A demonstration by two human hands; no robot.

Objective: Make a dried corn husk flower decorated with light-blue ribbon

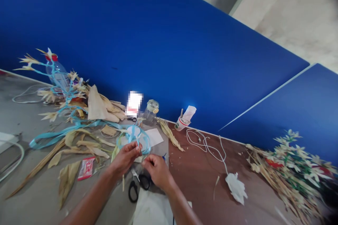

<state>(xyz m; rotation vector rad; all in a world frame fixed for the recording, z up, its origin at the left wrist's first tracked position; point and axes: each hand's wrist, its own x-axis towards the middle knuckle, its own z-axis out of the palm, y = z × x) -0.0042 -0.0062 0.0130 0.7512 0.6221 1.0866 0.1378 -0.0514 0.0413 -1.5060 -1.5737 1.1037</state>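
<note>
Just above the table's middle, my left hand (128, 155) is closed in a pinch, a small pale tip showing at its fingers. My right hand (158, 169) sits close beside it, thumb and fingers pressed together. A thin strand seems to run between them, too small to name. Behind the fingers lies a loosely wound roll of light blue ribbon (148, 141), whose long tail (47, 142) trails to the left. Black-handled scissors (133, 192) lie partly open under my hands. Dry corn husks (69, 179) are scattered left of my left forearm.
Husk flowers on blue stems (68, 102) stand by a plastic bottle (58, 74) at back left. A glass jar (151, 111), a paper cup (182, 123) and a white cable (211, 149) line the blue partition (163, 49). More husk flowers (298, 158) lie right.
</note>
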